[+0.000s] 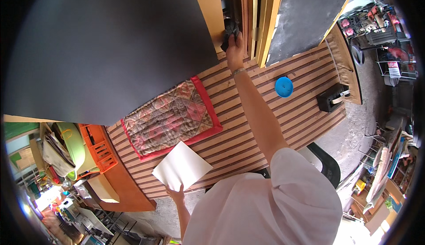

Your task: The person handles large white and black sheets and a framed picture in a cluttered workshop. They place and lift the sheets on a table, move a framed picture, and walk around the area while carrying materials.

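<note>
My right hand reaches far forward, its fingers closed on a dark, crumpled object that looks like cloth or plastic, beside upright wooden frame pieces. The far end of that object is hidden in shadow. My left hand pinches the near corner of a blank white sheet, which is held over the slatted wooden surface. Just beyond the sheet lies a quilted patchwork mat with red edging.
A large dark panel covers the upper left; another dark board stands upper right. On the slats sit a round blue lid or dish and a black tape dispenser. An orange plastic crate stands at left, a dark chair at lower right.
</note>
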The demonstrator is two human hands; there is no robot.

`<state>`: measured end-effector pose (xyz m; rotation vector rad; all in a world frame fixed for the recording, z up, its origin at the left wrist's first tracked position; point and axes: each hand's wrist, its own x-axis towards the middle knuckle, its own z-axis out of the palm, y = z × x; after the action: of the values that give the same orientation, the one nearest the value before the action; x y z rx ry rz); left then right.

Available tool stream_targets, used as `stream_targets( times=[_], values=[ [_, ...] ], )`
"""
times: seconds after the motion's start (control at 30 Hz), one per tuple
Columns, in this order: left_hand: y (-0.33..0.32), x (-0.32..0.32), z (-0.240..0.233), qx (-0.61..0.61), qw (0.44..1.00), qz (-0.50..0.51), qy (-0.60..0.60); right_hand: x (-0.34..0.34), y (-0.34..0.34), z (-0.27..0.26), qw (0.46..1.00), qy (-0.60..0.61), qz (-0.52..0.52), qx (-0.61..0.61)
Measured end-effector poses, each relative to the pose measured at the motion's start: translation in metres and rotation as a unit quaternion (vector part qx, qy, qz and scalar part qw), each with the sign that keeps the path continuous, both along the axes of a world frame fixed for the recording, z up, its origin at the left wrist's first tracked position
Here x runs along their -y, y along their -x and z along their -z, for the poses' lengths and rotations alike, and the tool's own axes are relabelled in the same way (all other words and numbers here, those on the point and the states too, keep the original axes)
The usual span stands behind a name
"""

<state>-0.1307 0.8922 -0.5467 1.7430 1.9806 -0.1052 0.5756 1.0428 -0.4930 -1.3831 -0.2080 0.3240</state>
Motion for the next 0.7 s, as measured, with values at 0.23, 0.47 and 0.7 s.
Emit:
stream_targets(
  times=[0.23, 0.47, 0.7],
  values=[
    [-0.003, 0.003, -0.001, -0.001, 0.999, -0.026, 0.028, -0.036, -0.037, 0.019, 0.998, -0.040, 0.018, 0.044],
    [-0.012, 0.004, -0.008, -0.004, 0.999, -0.020, 0.039, -0.033, -0.067, 0.063, 0.972, 0.172, -0.066, 0.147],
    [-0.017, 0.006, -0.008, -0.030, 0.996, -0.043, 0.073, -0.035, -0.099, 0.136, 0.878, 0.266, -0.222, 0.330]
  ],
)
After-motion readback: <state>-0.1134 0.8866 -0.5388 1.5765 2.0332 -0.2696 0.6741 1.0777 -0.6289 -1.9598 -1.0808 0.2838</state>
